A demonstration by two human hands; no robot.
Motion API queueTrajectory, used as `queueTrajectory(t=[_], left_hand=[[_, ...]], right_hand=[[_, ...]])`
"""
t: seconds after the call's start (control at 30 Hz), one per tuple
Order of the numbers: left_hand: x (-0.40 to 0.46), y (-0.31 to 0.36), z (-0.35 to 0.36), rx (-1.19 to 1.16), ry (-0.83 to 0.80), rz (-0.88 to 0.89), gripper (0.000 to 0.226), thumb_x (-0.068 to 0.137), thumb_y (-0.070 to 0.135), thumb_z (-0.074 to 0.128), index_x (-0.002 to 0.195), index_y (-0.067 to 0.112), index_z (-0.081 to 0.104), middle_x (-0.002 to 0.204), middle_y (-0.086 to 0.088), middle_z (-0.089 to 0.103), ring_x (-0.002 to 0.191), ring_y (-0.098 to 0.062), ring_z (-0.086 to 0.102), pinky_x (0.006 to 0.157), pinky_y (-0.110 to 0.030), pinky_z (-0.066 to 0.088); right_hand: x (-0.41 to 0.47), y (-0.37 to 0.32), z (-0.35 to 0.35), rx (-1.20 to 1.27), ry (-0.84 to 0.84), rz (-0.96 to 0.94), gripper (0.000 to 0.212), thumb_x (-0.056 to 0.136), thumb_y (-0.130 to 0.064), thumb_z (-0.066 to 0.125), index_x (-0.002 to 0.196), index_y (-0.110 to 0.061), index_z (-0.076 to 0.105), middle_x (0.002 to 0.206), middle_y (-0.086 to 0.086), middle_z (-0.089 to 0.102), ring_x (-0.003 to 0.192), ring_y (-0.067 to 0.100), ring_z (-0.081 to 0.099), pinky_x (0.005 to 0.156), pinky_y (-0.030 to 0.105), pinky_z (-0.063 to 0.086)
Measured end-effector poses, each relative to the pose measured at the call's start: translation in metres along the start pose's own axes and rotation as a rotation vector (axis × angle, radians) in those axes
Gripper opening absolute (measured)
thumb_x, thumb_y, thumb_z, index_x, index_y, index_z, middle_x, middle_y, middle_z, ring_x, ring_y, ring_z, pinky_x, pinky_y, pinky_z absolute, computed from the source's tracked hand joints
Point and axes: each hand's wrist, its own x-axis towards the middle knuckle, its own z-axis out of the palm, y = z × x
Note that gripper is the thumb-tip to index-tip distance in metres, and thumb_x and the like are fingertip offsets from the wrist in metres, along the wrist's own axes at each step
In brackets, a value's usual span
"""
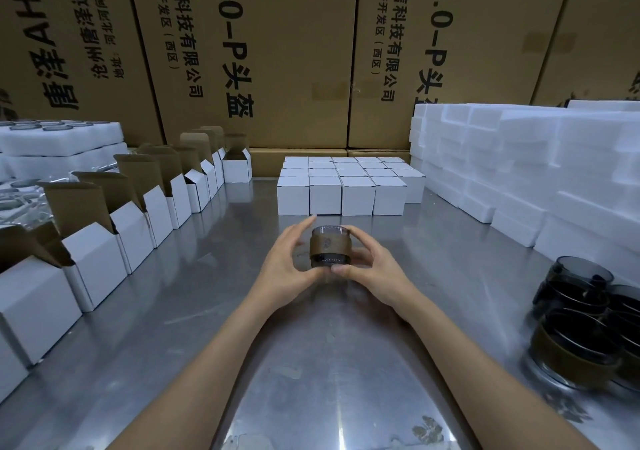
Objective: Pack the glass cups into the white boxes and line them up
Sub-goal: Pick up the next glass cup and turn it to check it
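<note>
Mid-frame, just above centre: a smoked glass cup [330,249] with a brown sleeve, held upright between both hands over the steel surface [214,311]. Left hand [289,264] curved against the cup's left side, fingers fairly straight, index tip raised past the rim. Right hand [372,266] wrapped round the right side, thumb underneath near the base, fingers curled behind. Both grips closed on the cup, then (whether its base touches the surface cannot be told).

At nine to eleven o'clock, a row of open white boxes [100,259] with brown flaps standing up, receding toward the back. At twelve o'clock, a tidy block of closed white boxes [325,195], already lined up. At one to three o'clock, stacked white foam trays [519,172]; at four o'clock, more sleeved cups [575,332] waiting.

Step in hand, judging by this: one cup picked and readied, not yet boxed.

Next move likely calls for carrying the cup toward nine o'clock, lowering it upright into an open box, folding the flaps shut, then setting that box against the closed block.
</note>
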Motion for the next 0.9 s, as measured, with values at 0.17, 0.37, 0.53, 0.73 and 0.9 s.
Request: queueTrajectory(t=[0.17,0.37,0.53,0.73,0.9], left_hand=[[-0.001,0.002,0.001,0.038,0.061,0.049,0.060,0.073,0.013,0.081,0.125,0.020,0.053,0.124,0.007,0.059,0.117,-0.012,0.056,0.101,-0.035,0.045],[0.000,-0.003,0.002,-0.085,0.005,-0.040,0.059,0.070,0.015,0.084,0.117,0.026,0.049,0.122,0.008,0.060,0.125,-0.006,0.050,0.106,-0.029,0.039],[0.000,0.003,0.002,0.136,0.044,0.119,0.065,0.072,0.020,0.082,0.130,0.022,0.050,0.126,0.010,0.053,0.120,-0.010,0.049,0.103,-0.024,0.037],[-0.002,0.000,0.002,0.046,0.039,0.025,0.059,0.070,0.020,0.083,0.118,0.026,0.049,0.119,0.015,0.060,0.120,-0.005,0.053,0.101,-0.029,0.042],[-0.002,0.002,0.004,0.013,0.008,0.022,0.064,0.072,0.023,0.082,0.123,0.034,0.044,0.127,0.014,0.055,0.125,-0.004,0.047,0.105,-0.028,0.039]], right_hand=[[0.000,0.001,-0.002,-0.102,0.003,-0.007,0.081,0.077,-0.012,0.078,0.140,-0.035,0.033,0.126,-0.001,0.056,0.117,0.013,0.053,0.087,0.010,0.042],[0.000,-0.002,-0.002,-0.051,0.048,-0.046,0.061,0.074,0.005,0.076,0.118,-0.022,0.044,0.124,-0.004,0.053,0.120,0.021,0.052,0.087,0.011,0.044],[-0.001,-0.008,0.001,-0.179,0.111,-0.103,0.063,0.071,-0.005,0.080,0.106,-0.043,0.044,0.119,-0.022,0.049,0.111,0.013,0.049,0.087,0.027,0.044],[-0.001,-0.008,0.002,-0.154,0.047,-0.081,0.073,0.073,-0.012,0.081,0.126,-0.035,0.037,0.131,-0.013,0.044,0.121,0.010,0.045,0.091,0.023,0.039],[-0.001,-0.008,0.002,-0.197,0.125,-0.111,0.063,0.069,-0.012,0.083,0.113,-0.035,0.044,0.124,-0.013,0.052,0.118,0.011,0.049,0.093,0.027,0.041]])
